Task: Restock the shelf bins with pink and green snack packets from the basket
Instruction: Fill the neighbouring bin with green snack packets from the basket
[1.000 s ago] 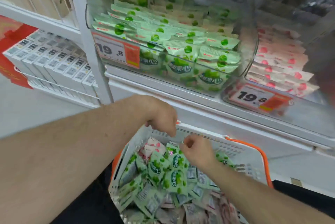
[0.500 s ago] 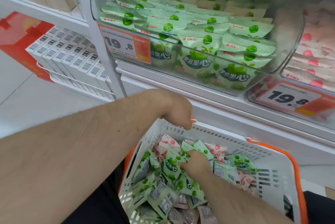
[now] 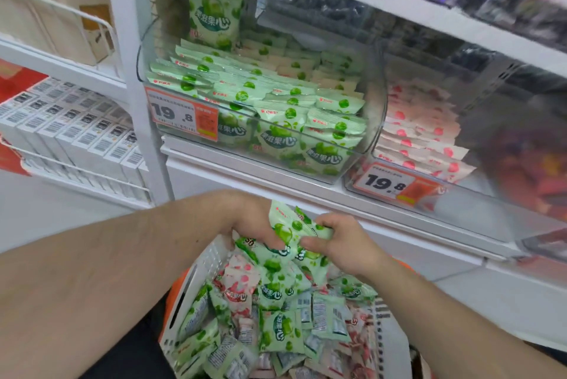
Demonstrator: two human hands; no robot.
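Note:
A white basket (image 3: 196,279) with an orange rim sits low in front of me, heaped with green packets and pink packets (image 3: 237,282). Both hands hold a bunch of green packets (image 3: 288,229) just above the basket's far edge. My left hand (image 3: 254,220) grips the bunch from the left, and my right hand (image 3: 340,239) grips it from the right. Above, a clear bin (image 3: 372,120) on the shelf is full of green packets. Next to it on the right, a second clear bin (image 3: 352,177) holds rows of pink packets (image 3: 423,139).
Orange price tags reading 19.8 hang on the front of both bins (image 3: 182,114). White boxes with barcodes (image 3: 76,133) fill a wire shelf at the left. A white upright post (image 3: 132,71) stands between that shelf and the bins. Dark packets (image 3: 322,8) lie behind, on the upper shelf.
My right hand has come up out of the basket with green packets, and my left hand has closed on the same bunch. The view has tilted up toward the shelf.

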